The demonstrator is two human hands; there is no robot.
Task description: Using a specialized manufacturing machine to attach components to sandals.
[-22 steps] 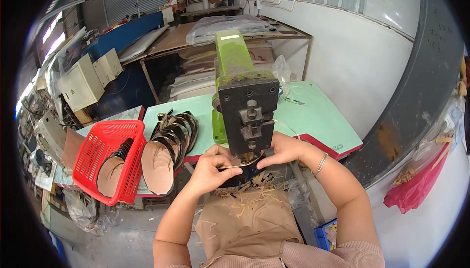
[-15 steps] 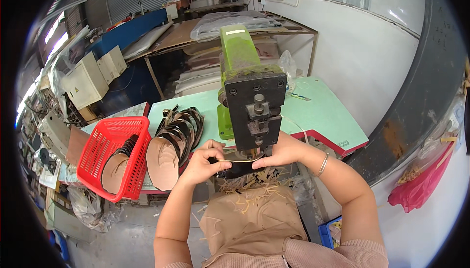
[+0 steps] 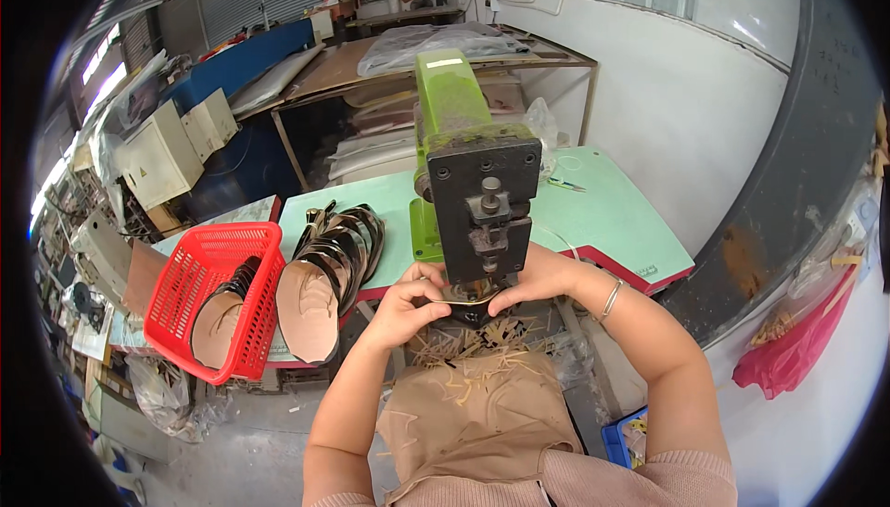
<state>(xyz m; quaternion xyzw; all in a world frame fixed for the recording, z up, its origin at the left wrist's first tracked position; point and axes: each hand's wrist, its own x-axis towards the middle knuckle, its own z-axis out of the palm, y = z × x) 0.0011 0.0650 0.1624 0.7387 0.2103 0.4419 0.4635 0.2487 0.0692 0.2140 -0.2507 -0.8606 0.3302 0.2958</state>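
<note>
My left hand (image 3: 403,309) and my right hand (image 3: 542,277) meet under the black head of a green sewing-type machine (image 3: 483,194). Between them they pinch a thin dark shoe piece with a pale edge (image 3: 469,302); its exact kind is hard to make out. The left thumb and fingers close on its left end, while the right thumb presses its right end and the other right fingers are partly behind the machine head. To the left lies a stack of beige sandal pieces with glossy black straps (image 3: 309,310).
A red plastic basket (image 3: 252,342) with more such pieces stands left of the stack. The machine rises from a pale green tabletop (image 3: 616,220). Thin tan trimmings (image 3: 482,338) lie on my brown apron (image 3: 473,414). A blue bin (image 3: 616,440) sits low at right.
Both hands have shifted slightly to the right, still pinching the shoe piece, and its dark part below the edge shows less. The view has moved a little.
</note>
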